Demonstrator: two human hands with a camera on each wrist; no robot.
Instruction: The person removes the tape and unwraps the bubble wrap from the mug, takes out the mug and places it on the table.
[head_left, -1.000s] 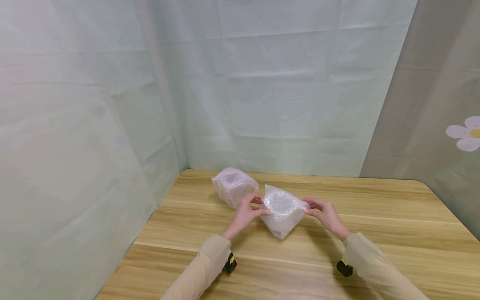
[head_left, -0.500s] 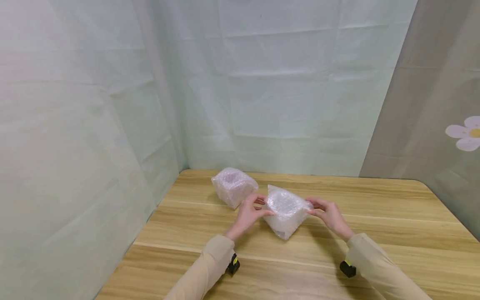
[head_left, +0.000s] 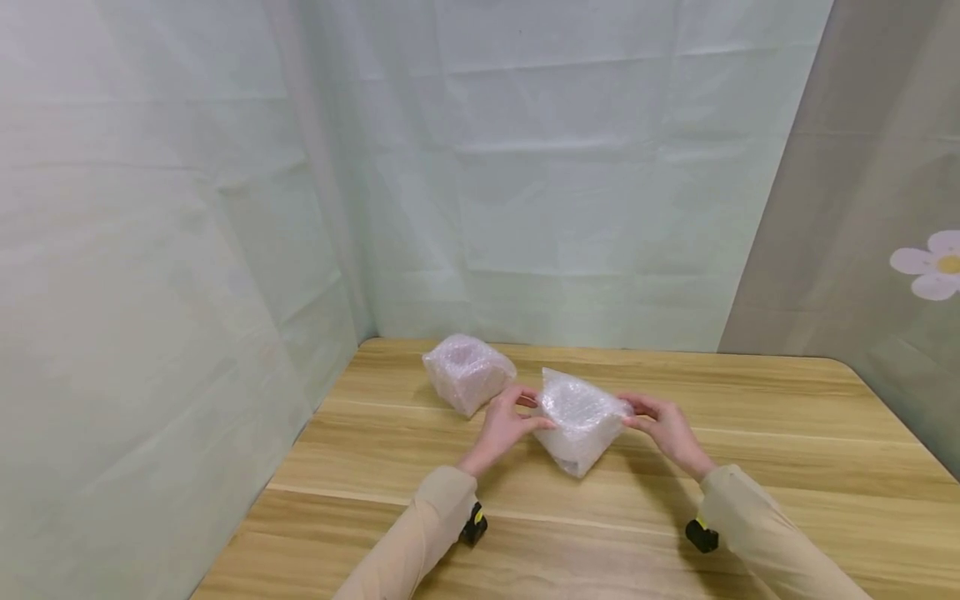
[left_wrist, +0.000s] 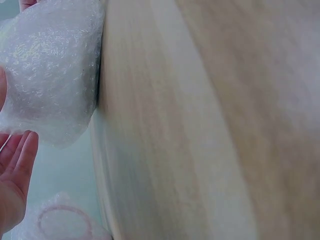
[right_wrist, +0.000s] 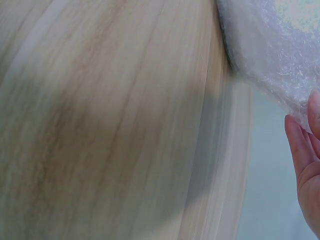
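A bubble-wrapped package (head_left: 581, 425), whitish and roughly boxy with a peaked upper corner, is between both hands over the middle of the wooden table. My left hand (head_left: 504, 427) pinches its left side, thumb in front and fingers behind. On the opposite side, my right hand (head_left: 667, 431) pinches the right corner of the wrap. In the left wrist view the package (left_wrist: 55, 70) has its lower edge right at the tabletop, and the left hand (left_wrist: 15, 175) reaches in from the left edge. The right wrist view has the right hand (right_wrist: 307, 165) at the wrap's corner. The contents are hidden.
A second bubble-wrapped package (head_left: 468, 375), pinkish, stands on the table (head_left: 780, 475) behind my left hand; the left wrist view shows a pink ring shape in it. Pale cloth curtains (head_left: 555, 208) hang beyond the table's back edge and along the left.
Both hands have shifted slightly to the right, and the package between them has moved along. The pinkish package stays where it was.
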